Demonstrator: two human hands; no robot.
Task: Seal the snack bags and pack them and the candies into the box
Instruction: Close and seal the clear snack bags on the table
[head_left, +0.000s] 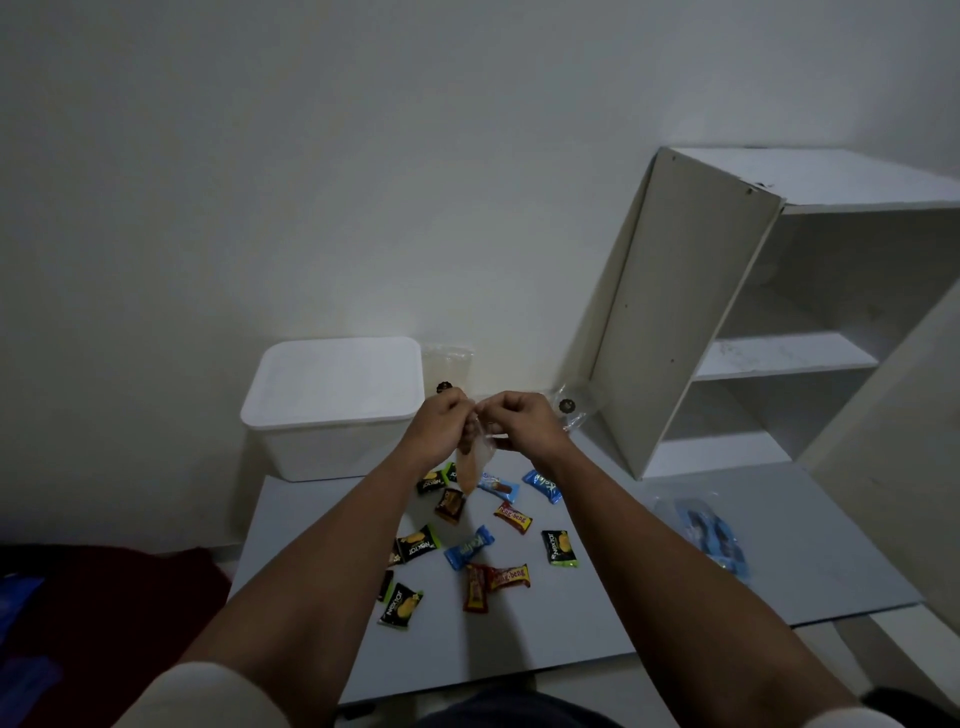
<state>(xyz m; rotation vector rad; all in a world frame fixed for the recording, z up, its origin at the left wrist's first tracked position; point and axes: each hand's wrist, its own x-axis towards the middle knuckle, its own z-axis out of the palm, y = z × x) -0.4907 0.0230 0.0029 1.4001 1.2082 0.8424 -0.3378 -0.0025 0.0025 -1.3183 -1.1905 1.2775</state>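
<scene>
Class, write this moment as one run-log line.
step: sealing | left hand + right hand: pinch snack bag top | candies: loose on board | box: lid on, behind

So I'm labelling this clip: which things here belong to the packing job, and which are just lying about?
Part of the job:
- snack bag, pinched at its top by left hand and right hand
- white box, lid on
- wrapped candies scattered on the board
- clear bags by the wall

Lying about:
- white shelf unit
- blue packet
- red cloth
</scene>
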